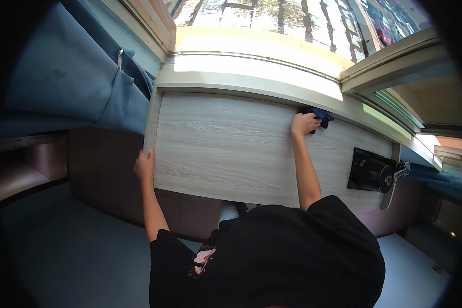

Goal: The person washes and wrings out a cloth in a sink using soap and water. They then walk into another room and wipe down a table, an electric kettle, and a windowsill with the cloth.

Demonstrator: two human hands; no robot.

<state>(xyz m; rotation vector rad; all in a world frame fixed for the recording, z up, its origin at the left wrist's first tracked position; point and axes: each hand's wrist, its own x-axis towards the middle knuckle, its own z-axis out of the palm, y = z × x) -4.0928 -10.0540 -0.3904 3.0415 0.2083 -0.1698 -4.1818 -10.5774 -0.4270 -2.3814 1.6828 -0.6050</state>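
My right hand [305, 123] is closed on a dark blue cloth [320, 116] and presses it to the tabletop near the back rim. Under both lies a light grey wood-grain table [220, 146] with raised edges along the back and left. At the table's left edge, my left hand [144, 165] grips the raised rim, thumb on the inner side; its fingertips are partly hidden.
Toward the table's right end stands a black cylindrical object on a square base [370, 172], beside a silver bracket [401, 170]. Behind the table run a sunlit window sill [251, 72] and an open window frame [390, 61]. A blue curtain [61, 77] hangs at left.
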